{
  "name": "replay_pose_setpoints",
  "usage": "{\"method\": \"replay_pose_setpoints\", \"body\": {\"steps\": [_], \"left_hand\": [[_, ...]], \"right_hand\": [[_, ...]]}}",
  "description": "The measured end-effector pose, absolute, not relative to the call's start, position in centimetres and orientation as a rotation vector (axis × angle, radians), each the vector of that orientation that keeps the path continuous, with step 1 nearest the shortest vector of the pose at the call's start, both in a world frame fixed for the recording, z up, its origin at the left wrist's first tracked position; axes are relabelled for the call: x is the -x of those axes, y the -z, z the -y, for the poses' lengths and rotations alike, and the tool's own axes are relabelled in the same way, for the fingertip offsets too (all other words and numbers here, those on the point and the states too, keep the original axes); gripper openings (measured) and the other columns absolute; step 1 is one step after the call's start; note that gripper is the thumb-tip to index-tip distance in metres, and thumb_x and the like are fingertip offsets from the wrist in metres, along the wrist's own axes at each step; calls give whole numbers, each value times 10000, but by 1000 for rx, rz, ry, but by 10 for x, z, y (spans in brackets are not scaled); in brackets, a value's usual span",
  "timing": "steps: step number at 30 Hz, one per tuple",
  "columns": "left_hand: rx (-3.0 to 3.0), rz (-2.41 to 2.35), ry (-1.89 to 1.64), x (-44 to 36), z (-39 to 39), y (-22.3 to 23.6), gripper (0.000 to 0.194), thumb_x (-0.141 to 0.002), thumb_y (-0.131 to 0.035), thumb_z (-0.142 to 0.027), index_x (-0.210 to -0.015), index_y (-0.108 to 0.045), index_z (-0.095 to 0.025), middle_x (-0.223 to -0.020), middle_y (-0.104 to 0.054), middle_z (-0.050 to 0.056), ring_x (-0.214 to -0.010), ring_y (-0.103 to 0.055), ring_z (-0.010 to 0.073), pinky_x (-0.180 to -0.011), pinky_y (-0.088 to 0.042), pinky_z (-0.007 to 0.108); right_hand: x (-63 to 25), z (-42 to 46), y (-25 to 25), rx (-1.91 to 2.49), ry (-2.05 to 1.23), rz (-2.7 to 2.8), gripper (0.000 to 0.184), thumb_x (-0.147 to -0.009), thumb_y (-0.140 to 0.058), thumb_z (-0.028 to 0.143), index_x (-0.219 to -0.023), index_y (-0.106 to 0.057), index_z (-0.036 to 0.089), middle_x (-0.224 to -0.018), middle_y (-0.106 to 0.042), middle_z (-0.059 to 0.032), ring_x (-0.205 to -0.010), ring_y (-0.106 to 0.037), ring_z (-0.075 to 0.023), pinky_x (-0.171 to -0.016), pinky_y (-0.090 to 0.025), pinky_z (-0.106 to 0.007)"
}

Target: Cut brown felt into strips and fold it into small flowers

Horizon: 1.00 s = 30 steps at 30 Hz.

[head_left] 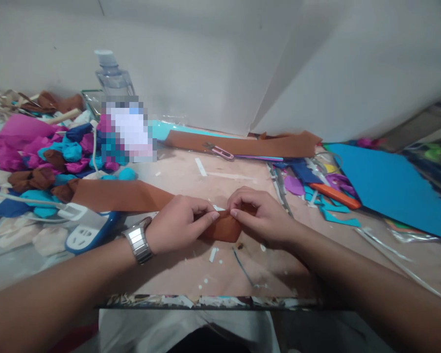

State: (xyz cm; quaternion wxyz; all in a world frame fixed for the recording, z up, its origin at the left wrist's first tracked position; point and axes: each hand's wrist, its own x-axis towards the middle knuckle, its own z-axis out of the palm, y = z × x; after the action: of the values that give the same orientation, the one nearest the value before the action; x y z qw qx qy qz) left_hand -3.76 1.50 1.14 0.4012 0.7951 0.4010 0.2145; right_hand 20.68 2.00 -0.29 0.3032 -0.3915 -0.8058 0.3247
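- Some folding looks to have been done on the brown strip (143,197), but most seems flat and unworked, tbh.
- The folded end is pinched by the left hand (180,223) and right hand (263,215), thumbs to fingers, over the counter (183,274); the flat length is laid out leftward.
- Farther back, a second brown strip (272,145) is left untouched, pink snips (224,153) laid across its edge.

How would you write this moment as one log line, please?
left hand: pinches long flat brown strip; right hand: pinches same strip; pink-handled snips: beyond hands
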Motion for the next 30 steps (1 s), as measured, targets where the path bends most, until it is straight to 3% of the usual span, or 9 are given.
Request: {"method": "replay_pose_setpoints", "body": {"steps": [3,6,12,20,30], "left_hand": [[-1944,-958,-495,38,-15,-10,299,-1004,-574,-368,-890,-758,-163,-767,-708,1,-693,-586,125,-646,-416,233],[-1984,-972,-465,38,-15,-9,292,-987,-596,-349,-817,-744,-163,-698,-680,-8,-652,-563,123,-620,-396,234],[-2007,-992,-449,37,-16,-8,276,-980,-606,-330,-808,-756,-175,-683,-692,-16,-649,-561,123,-624,-388,229],[-2010,-970,-381,37,-15,-10,359,-1015,-540,-359,-778,-723,-162,-662,-638,-15,-645,-534,122,-622,-375,236],[-2009,-1012,-363,38,-17,-13,401,-1023,-517,-410,-761,-687,-157,-637,-566,-26,-634,-460,116,-604,-335,247]], "right_hand": [[-205,-18,3,1039,-853,2154,84,-942,-640,221,-900,-701,183,-901,-687,-51,-855,-632,-187,-795,-490,-334],[-204,-16,3,1007,-820,2208,68,-948,-641,203,-912,-697,190,-895,-688,-52,-866,-630,-192,-808,-495,-340],[-202,-15,1,884,-569,2310,104,-975,-632,217,-1066,-683,218,-1012,-714,-78,-1008,-608,-246,-925,-491,-428],[-201,-13,-1,850,-550,2418,131,-1023,-588,259,-932,-668,210,-898,-700,-58,-932,-567,-234,-914,-459,-432],[-206,-19,-2,898,-679,2348,89,-934,-635,163,-852,-644,196,-822,-660,-42,-889,-579,-210,-804,-475,-356]]}}
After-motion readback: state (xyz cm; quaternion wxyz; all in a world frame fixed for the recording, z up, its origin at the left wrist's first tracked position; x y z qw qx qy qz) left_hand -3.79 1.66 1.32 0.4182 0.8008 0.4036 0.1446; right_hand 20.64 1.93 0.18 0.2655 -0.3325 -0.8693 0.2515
